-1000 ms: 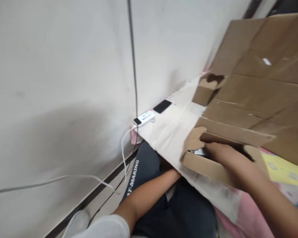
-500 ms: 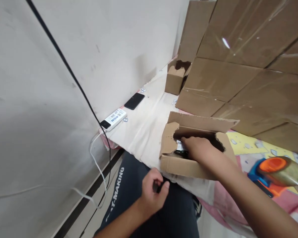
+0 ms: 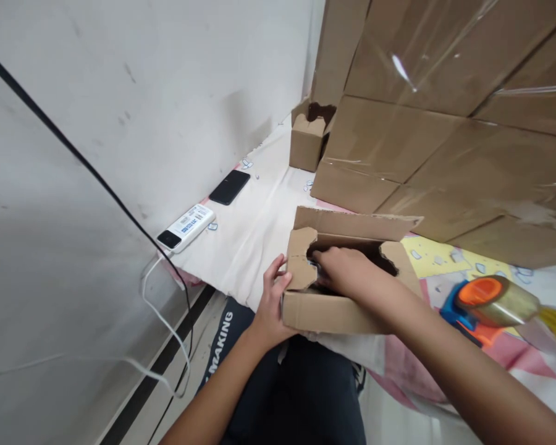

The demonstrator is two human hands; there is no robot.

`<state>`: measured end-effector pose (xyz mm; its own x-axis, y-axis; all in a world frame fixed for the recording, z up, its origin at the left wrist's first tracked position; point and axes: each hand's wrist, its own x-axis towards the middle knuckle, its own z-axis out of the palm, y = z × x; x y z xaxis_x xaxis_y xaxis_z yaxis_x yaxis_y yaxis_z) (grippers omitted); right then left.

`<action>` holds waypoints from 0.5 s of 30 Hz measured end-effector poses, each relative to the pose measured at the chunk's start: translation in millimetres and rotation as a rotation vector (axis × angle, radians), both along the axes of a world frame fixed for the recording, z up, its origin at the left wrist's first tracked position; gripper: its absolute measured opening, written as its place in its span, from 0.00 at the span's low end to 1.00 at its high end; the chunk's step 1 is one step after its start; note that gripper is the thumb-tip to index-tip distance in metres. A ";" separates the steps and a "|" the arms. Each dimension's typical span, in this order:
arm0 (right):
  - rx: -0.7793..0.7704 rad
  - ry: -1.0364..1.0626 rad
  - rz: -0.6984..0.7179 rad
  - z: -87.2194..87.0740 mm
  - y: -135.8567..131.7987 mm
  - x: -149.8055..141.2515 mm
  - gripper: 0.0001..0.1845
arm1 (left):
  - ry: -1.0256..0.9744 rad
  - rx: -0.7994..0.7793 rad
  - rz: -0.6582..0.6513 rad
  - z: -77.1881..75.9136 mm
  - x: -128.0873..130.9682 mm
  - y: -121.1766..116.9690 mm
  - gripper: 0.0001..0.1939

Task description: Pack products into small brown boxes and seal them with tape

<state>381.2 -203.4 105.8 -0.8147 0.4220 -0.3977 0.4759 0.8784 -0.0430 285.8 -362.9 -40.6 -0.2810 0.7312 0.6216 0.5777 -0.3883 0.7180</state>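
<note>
Hold the cardboard box (image 3: 331,314) steady toward four o'clock from the phone (image 3: 229,187), gripping its nine-o'clock end with the left hand (image 3: 272,303); work the right hand (image 3: 345,270) gently inside, clear of the notched flap (image 3: 300,262). With the right grip hidden, impossible to tell if holding anything.

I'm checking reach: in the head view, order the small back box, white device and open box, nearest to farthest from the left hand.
1. Open box: touching the left hand.
2. White device: off to the left.
3. Small back box: farthest ahead.
</note>
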 end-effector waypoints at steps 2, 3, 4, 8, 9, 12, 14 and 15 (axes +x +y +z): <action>-0.033 0.312 0.017 15.8 -8.4 9.0 0.10 | 0.001 0.038 0.022 3.1 -2.6 3.9 0.41; -0.069 0.488 0.019 25.0 -13.9 18.2 0.11 | -0.007 0.052 0.043 5.0 -3.4 6.3 0.35; -0.102 0.671 0.000 32.9 -19.4 30.8 0.12 | -0.028 0.064 0.058 7.1 -3.6 9.0 0.30; -0.031 1.285 -0.286 25.6 -32.7 103.2 0.16 | -0.235 0.117 -0.001 20.7 1.3 18.8 0.18; -0.018 1.347 -0.360 12.1 -33.6 120.4 0.18 | -0.292 0.127 -0.019 25.4 3.4 20.2 0.16; -0.225 1.358 -0.370 -39.0 -36.0 152.8 0.31 | -0.419 0.064 0.000 39.9 9.0 21.9 0.13; -0.285 1.413 -0.379 -65.7 -39.9 157.9 0.36 | -0.489 -0.030 0.055 47.8 11.5 22.3 0.11; -0.274 1.447 -0.422 -73.8 -41.8 157.2 0.36 | -0.517 -0.068 0.084 50.8 12.3 23.0 0.12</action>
